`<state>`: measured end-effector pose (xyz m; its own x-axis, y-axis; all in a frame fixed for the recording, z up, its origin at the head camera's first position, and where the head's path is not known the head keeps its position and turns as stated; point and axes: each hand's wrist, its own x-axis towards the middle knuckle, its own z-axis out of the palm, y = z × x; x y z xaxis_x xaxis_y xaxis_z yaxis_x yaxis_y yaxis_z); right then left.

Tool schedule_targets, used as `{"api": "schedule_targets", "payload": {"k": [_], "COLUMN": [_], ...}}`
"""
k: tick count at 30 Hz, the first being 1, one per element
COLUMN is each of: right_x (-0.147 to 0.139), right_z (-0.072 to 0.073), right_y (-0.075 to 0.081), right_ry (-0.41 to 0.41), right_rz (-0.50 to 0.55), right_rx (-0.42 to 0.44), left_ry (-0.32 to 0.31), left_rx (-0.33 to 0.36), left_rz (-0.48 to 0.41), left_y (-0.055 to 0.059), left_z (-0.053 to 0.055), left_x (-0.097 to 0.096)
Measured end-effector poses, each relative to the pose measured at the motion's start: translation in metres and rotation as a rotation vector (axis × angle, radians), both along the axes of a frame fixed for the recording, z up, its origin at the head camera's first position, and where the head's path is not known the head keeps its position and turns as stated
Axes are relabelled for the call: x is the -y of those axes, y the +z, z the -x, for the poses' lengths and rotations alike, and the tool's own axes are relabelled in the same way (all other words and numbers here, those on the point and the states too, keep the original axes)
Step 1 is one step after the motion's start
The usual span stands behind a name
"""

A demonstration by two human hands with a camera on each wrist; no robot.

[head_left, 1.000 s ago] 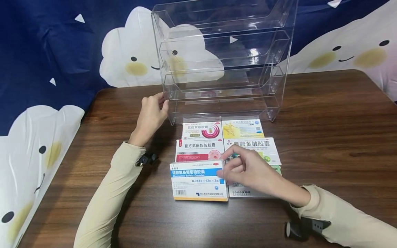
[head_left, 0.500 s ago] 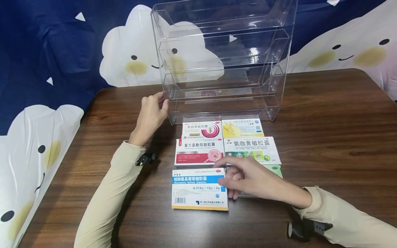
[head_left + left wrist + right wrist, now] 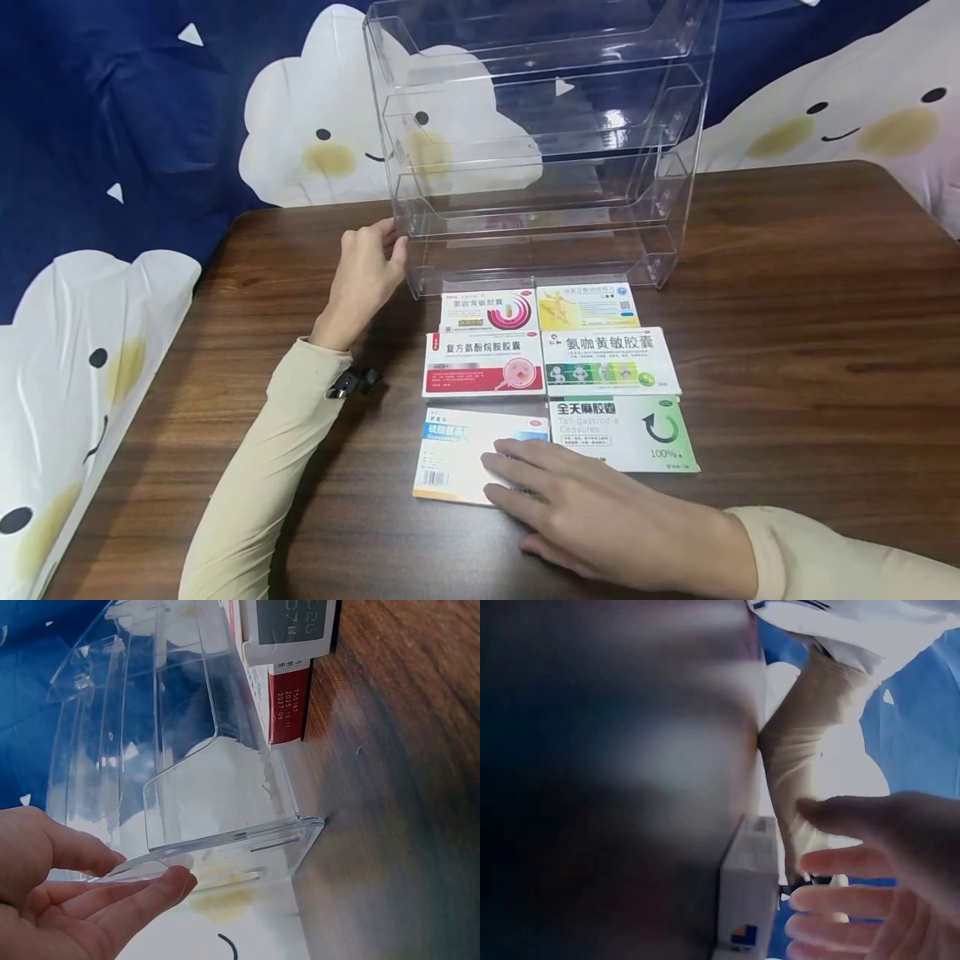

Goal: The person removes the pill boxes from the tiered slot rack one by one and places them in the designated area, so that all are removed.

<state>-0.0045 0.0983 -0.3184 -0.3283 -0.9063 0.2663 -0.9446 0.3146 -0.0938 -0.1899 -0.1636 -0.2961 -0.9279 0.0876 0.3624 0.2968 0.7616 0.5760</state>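
Note:
My left hand (image 3: 362, 279) pinches the left side panel of a clear acrylic display rack (image 3: 536, 223). In the left wrist view, the thumb lies on one side of the panel (image 3: 172, 859) and the fingers on the other. My right hand (image 3: 592, 512) lies over the lower right of a white and blue medicine box (image 3: 457, 462), covering part of its print. Its fingers are extended, seen spread in the right wrist view; whether they touch the box is hard to tell. Beside that box lies a green and white capsule box (image 3: 637, 433).
Behind these lie a red and white box (image 3: 483, 367), a white and green box (image 3: 611, 362), a pink-ringed box (image 3: 487, 310) and a yellow and white box (image 3: 588, 307), in two columns before the rack. A wooden table (image 3: 810, 333) carries everything; a cloud-patterned cloth (image 3: 150, 92) hangs behind.
The white and blue box has come down toward me and now lies slightly turned. My right hand has let go of its edge and spread over it. The left hand stays on the rack.

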Motion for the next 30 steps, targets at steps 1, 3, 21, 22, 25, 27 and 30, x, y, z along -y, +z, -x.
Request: {"api": "schedule_targets", "payload": {"k": [1, 3, 21, 22, 25, 27, 30], "right_x": [0.000, 0.000, -0.004, -0.004, -0.004, -0.004, -0.006], "right_z": [-0.001, -0.001, 0.011, 0.012, 0.013, 0.013, 0.015], "right_y": [-0.001, -0.004, -0.005, -0.005, -0.005, -0.005, -0.004], "right_ry": [-0.004, -0.009, -0.066, -0.068, -0.066, -0.067, -0.080], "right_rz": [-0.022, -0.049, -0.046, -0.046, -0.046, -0.047, -0.025], "right_rx": [-0.027, -0.068, 0.078, 0.077, 0.070, 0.076, 0.103], "left_ry": [0.001, 0.001, -0.008, -0.007, -0.003, -0.006, -0.023], "left_rx": [0.000, -0.001, 0.004, 0.003, 0.006, 0.011, 0.033], "left_rz": [0.002, 0.004, -0.004, -0.006, -0.012, -0.014, -0.008], "left_y": [0.000, 0.000, -0.001, -0.001, 0.000, 0.000, -0.001], "left_z": [0.000, 0.000, 0.001, 0.001, 0.000, 0.001, 0.000], "left_x": [0.000, 0.000, -0.001, -0.001, -0.001, 0.000, 0.005]}}
